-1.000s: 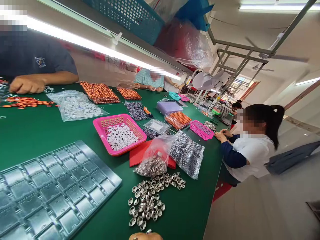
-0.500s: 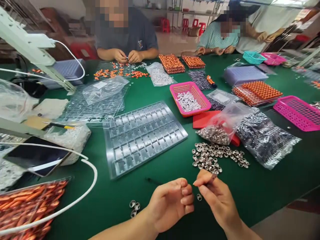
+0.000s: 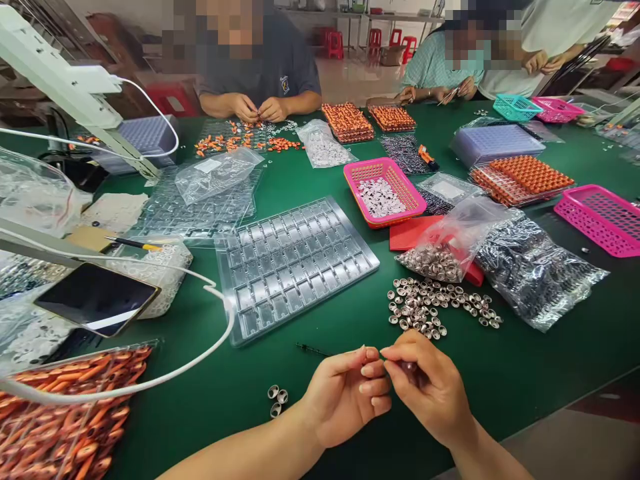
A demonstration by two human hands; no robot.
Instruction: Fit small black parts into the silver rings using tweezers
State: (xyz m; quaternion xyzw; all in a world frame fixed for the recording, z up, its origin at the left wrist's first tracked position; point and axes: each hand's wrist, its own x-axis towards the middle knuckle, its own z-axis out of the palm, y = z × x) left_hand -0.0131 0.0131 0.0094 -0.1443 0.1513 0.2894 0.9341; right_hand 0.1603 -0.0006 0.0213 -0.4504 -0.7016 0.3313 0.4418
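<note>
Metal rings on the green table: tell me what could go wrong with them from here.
First, the heap of rings lies loose just beyond the right hand, so a forward nudge could scatter it. Second, three stray rings sit close to the left forearm, which might sweep them aside if it shifts.

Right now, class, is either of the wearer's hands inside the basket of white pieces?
No: the left hand and right hand are close together over the green table, on the near side of that basket.
</note>
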